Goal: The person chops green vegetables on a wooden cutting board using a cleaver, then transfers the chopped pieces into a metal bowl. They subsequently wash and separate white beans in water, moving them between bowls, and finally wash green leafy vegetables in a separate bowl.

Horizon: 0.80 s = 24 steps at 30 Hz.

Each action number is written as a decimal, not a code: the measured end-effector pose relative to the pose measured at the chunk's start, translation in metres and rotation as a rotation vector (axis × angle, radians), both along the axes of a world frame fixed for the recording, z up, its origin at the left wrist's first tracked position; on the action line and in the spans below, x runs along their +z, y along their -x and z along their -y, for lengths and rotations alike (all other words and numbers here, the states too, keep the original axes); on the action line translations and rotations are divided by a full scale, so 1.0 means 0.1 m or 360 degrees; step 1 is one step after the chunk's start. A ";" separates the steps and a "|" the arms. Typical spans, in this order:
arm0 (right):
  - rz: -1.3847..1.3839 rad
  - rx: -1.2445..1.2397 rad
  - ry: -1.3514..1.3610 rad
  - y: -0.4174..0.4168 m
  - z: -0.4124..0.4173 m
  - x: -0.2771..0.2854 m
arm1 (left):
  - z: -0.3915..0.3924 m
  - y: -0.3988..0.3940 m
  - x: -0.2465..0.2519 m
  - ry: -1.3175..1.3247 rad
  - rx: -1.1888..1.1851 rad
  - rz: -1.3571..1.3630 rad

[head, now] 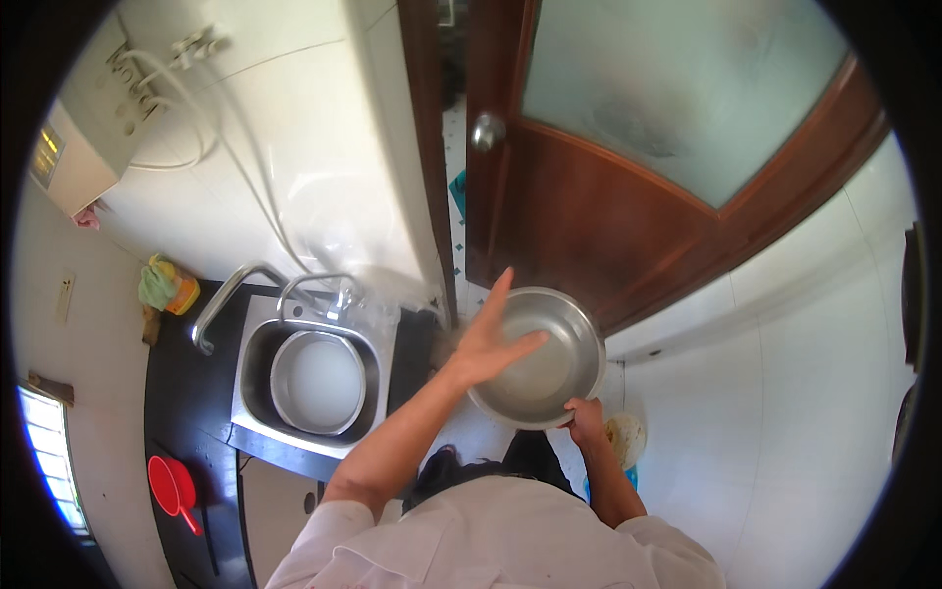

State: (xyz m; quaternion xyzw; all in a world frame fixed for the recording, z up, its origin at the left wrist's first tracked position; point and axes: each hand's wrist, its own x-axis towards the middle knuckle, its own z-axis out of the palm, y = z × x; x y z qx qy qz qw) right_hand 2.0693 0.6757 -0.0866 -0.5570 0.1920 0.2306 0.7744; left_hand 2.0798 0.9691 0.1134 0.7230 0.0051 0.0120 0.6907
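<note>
A wide stainless steel basin [548, 368] is in front of my body, its open side up. My right hand [585, 420] grips its near rim, with the thumb over the edge. Over the basin's left side my left hand [493, 346] is spread, thumb and fingers apart, holding nothing; whether it touches the metal cannot be told. To the left, a second round metal basin [318, 383] with cloudy whitish liquid sits in the steel sink [245, 368]. A curved faucet [235, 283] stands behind the sink.
A brown wooden door [589, 191] with a frosted pane stands ajar ahead. On the black counter [191, 383] are a red plastic dipper [171, 486] and a yellow container [184, 291] with a green cloth. A white tiled wall [736, 412] rises at right, near a pale round item [625, 439].
</note>
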 end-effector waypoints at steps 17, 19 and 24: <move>-0.0104 0.0667 0.0009 -3.10 0.10 -0.08 | 0.98 -4.49 0.22 -0.0772 0.0697 0.0093; -0.0149 0.0635 0.0034 -3.33 0.04 -0.02 | 0.93 -4.57 0.22 -0.0709 0.0630 0.0124; -0.0184 0.0678 0.0136 -3.99 -0.15 -0.17 | 0.44 -4.77 0.15 -0.0612 0.0477 0.0246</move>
